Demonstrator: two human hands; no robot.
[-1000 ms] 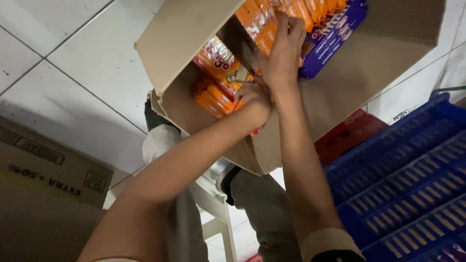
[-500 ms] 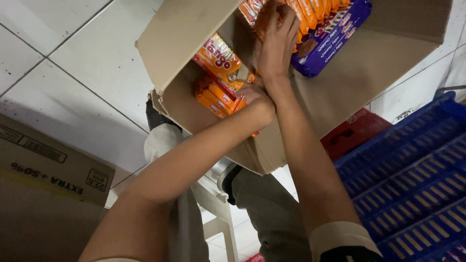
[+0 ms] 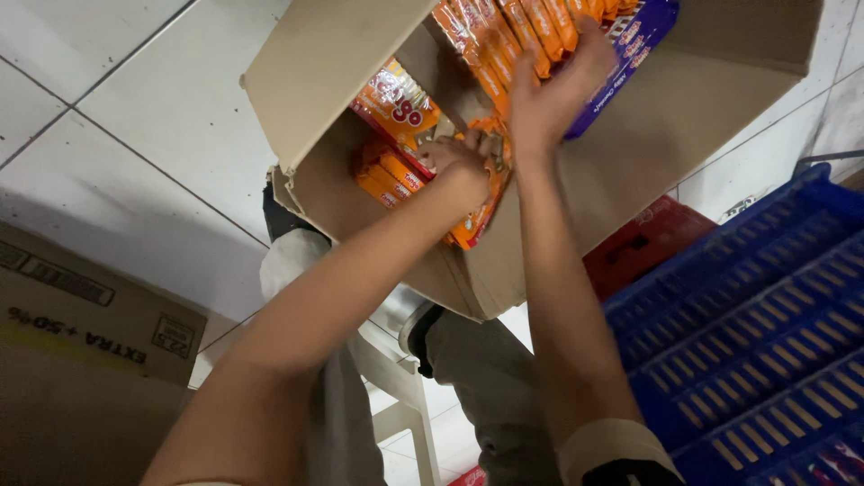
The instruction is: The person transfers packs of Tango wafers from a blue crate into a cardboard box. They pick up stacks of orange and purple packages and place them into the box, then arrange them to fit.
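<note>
both hands in cardboard box [image 3: 621, 153]: left hand [image 3: 454, 162] pinching an orange pack [image 3: 481, 211] nr box middle, right hand [image 3: 553, 90] spread flat on purple pack [image 3: 634, 36] w/ orange packs [image 3: 504, 27] beside.

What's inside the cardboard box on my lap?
The box holds orange snack packs and purple packs. Both hands cover the middle, so what lies beneath them is hidden.

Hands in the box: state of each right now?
Left hand: closed on an orange snack pack.
Right hand: open, fingers spread on the purple packs.

Shop stockroom: snack-filled carton [image 3: 630, 153], crates [image 3: 756, 333]
</note>
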